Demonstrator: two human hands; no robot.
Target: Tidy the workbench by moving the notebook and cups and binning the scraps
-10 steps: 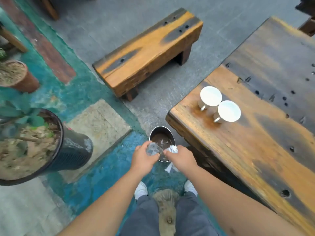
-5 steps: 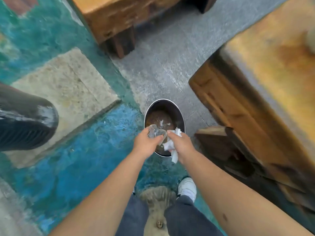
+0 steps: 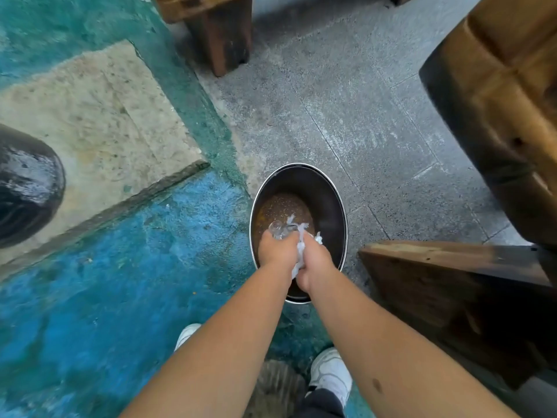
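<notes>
A round metal bin (image 3: 337,203) stands on the floor just ahead of my feet, its brown bottom flecked with bits. Both my hands are down inside its mouth. My left hand (image 3: 277,248) is closed around a crumpled clear plastic scrap (image 3: 278,229) that pokes out past the fingers. My right hand (image 3: 315,259) grips white paper scraps (image 3: 300,248), which stick out above and below the fist. The two hands touch side by side. The cups and the notebook are out of view.
The workbench's thick wooden end (image 3: 500,110) looms at the upper right, with a lower wooden beam (image 3: 446,267) right of the bin. A bench leg (image 3: 229,34) stands at the top. A black planter (image 3: 27,188) bulges in at the left. My white shoes (image 3: 330,372) are below.
I have bent down and the view has dropped closer to the floor. Both hands have moved from above the bin's rim down into its mouth, still holding the scraps.
</notes>
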